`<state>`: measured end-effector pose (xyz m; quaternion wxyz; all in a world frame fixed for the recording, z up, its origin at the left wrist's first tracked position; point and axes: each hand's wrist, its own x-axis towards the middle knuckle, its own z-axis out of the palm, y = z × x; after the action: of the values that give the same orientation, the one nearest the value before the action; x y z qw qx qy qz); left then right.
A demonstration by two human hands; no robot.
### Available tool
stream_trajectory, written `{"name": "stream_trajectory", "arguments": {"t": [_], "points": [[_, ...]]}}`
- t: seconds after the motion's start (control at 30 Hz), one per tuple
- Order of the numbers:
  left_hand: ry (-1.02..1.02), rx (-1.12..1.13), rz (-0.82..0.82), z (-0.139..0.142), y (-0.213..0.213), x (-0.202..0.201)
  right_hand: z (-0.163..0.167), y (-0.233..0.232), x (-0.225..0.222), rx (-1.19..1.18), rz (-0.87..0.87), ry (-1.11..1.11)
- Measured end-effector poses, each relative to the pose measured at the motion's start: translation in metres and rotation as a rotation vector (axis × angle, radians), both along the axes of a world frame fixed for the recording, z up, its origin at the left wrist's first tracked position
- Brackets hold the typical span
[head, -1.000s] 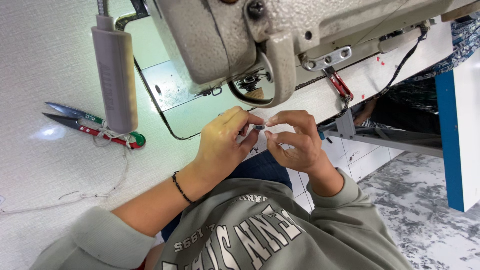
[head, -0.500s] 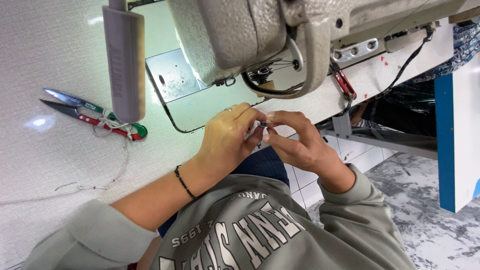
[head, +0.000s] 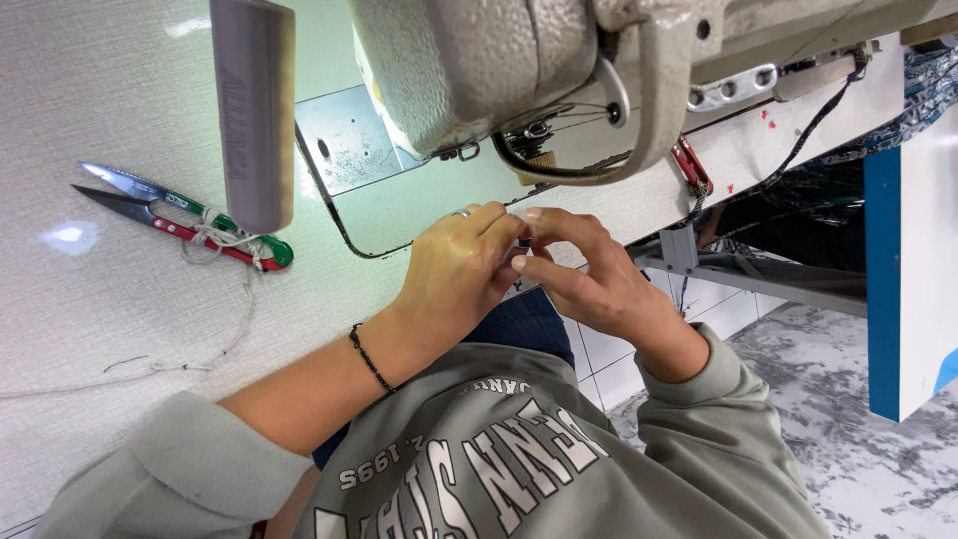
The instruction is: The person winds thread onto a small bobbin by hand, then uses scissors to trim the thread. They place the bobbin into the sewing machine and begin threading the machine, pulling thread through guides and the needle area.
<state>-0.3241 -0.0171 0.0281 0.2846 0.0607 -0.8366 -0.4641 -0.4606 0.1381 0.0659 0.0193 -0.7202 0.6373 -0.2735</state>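
The person sits close against the front edge of the white sewing table (head: pixel 120 299), both hands raised together just below the head of the grey sewing machine (head: pixel 469 70). The left hand (head: pixel 454 274) has its fingers curled and pressed together, the tips meeting those of the right hand (head: pixel 589 279) at the table's edge. Between the fingertips of both hands a small dark piece (head: pixel 523 243) is pinched — too small and too covered by the fingers to tell what it is. It sits right at the front edge of the table, just under the machine's needle area. The right hand's fingers are bent inward, thumb and forefinger closing on that same spot.

A thin black bracelet (head: pixel 369 357) circles the left wrist, and a ring shows on one finger of that hand. The sleeves of a grey-green sweatshirt (head: pixel 519 469) are pushed up the forearms.

Toward the left side of the table, well apart from the hands, lies a pair of thread snips (head: pixel 180 215) with red and green handles, a white cord tied to them and trailing toward the table's near edge. A metal plate (head: pixel 344 145) is set into the table by the machine's base — it catches the light.
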Motion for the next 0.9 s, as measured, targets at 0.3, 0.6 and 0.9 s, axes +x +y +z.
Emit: {"name": "stream_trajectory", "arguments": {"t": [0.3,0.6,0.9], "points": [[0.0,-0.013,0.003,0.001,0.0,0.0,-0.016,0.0,-0.004,-0.037,-0.063,-0.191],[-0.008,-0.028,-0.013,-0.001,-0.001,0.0,-0.017,0.009,0.001,-0.132,-0.018,0.099],[-0.029,-0.042,-0.015,-0.003,0.001,0.002,-0.018,0.008,0.001,-0.026,-0.04,-0.045]]}}
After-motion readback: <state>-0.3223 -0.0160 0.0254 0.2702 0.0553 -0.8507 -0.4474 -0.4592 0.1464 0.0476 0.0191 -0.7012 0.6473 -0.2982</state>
